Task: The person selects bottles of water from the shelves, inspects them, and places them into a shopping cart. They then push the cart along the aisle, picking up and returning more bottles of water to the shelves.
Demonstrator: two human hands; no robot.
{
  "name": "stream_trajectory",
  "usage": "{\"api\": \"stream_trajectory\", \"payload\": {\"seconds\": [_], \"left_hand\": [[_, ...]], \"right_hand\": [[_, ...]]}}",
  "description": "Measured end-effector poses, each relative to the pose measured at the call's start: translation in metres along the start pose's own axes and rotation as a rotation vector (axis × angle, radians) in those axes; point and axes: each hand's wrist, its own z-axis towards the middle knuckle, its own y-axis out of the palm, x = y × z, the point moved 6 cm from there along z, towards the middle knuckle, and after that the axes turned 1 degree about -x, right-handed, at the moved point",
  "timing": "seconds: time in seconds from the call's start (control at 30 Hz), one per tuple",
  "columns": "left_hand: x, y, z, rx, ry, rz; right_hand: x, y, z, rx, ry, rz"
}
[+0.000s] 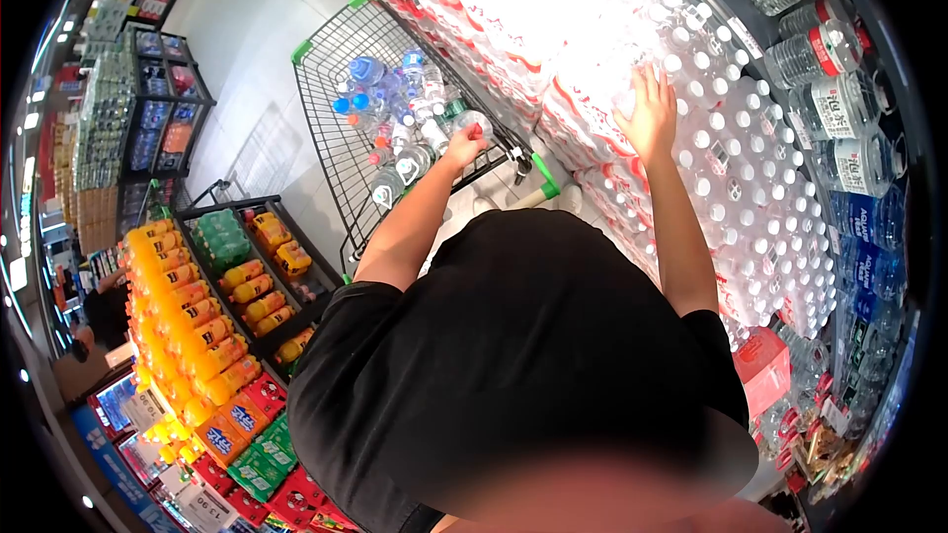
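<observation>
Over the near end of a wire shopping cart (331, 153), my left hand (466, 146) is closed at the red-capped top of a clear plastic bottle (472, 121). Several other bottles lie jumbled in the cart, among them one with a blue cap (367, 69). My right hand (650, 114) reaches out to the right with its fingers stretched, and nothing shows in its grip. It is over or against the stacked, white-capped water bottles (711, 138); glare hides whether it touches one.
Shrink-wrapped packs (583, 123) form a long wall beside the cart. Large water jugs (834, 109) line the right-hand shelf. To the left stand orange drink bottles (183, 306) and a black rack (267, 266). Pale floor (232, 20) shows beyond the cart; another person (104, 311) is at far left.
</observation>
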Motion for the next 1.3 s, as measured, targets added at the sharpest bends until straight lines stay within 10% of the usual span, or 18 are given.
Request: {"api": "stream_trajectory", "payload": {"seconds": [1.3], "left_hand": [[-0.053, -0.035, 0.005, 0.108, 0.005, 0.124]], "right_hand": [[0.003, -0.001, -0.002, -0.017, 0.04, 0.035]]}}
